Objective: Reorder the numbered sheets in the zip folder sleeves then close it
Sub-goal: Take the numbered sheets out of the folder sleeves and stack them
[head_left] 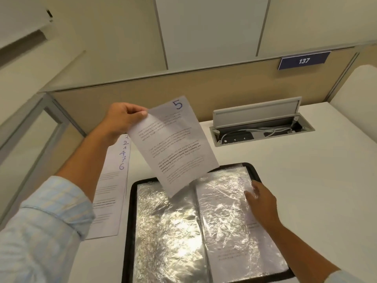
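A black zip folder lies open on the white desk, its crinkled clear sleeves shining. My left hand pinches the top corner of the sheet numbered 5 and holds it in the air above the folder's far edge. My right hand rests on the right-hand sleeve near its top corner, fingers on the plastic; a printed sheet shows inside it. A fanned stack of sheets lies left of the folder, with handwritten numbers 2, 1, 4, 7, 6 along its edges.
A cable hatch stands open in the desk behind the folder, wires inside. A beige partition with a blue "137" plate closes the back. A glass panel bounds the left side. White desk extends right.
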